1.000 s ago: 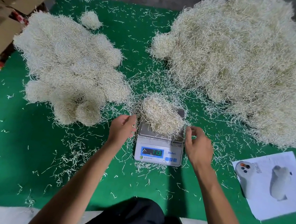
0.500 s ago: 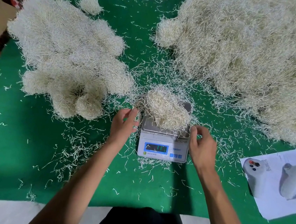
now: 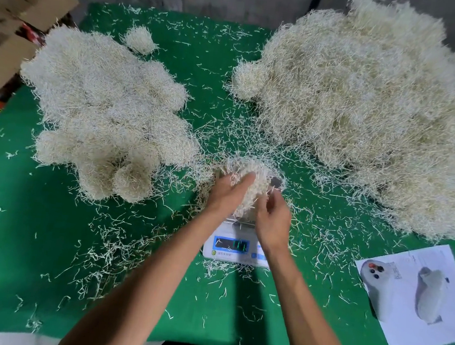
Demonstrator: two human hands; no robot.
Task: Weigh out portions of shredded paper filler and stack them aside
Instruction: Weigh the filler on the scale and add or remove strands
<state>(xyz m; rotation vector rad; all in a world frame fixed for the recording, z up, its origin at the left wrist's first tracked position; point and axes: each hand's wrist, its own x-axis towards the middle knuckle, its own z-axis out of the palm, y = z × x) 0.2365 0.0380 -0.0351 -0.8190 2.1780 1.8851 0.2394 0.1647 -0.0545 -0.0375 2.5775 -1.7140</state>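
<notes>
Portion of shredded paper [image 3: 256, 183] sits on the scale [image 3: 236, 246], near the front-middle of the green desk [image 3: 31, 236]. Left hand [image 3: 226, 190]: grip spread, fingers laid straight against the portion's left side. Right hand [image 3: 273, 219]: fingers curled at the portion's right-front side; grip appears to pinch the strands, though blur limits certainty. Scale display lit, digits unreadable. Stack of weighed portions [image 3: 106, 114] toward the desk's left edge; bulk pile [image 3: 367, 108] toward the rear right corner. Printed sheet [image 3: 418, 299] at the front right corner. Loose strands scattered across the desk.
</notes>
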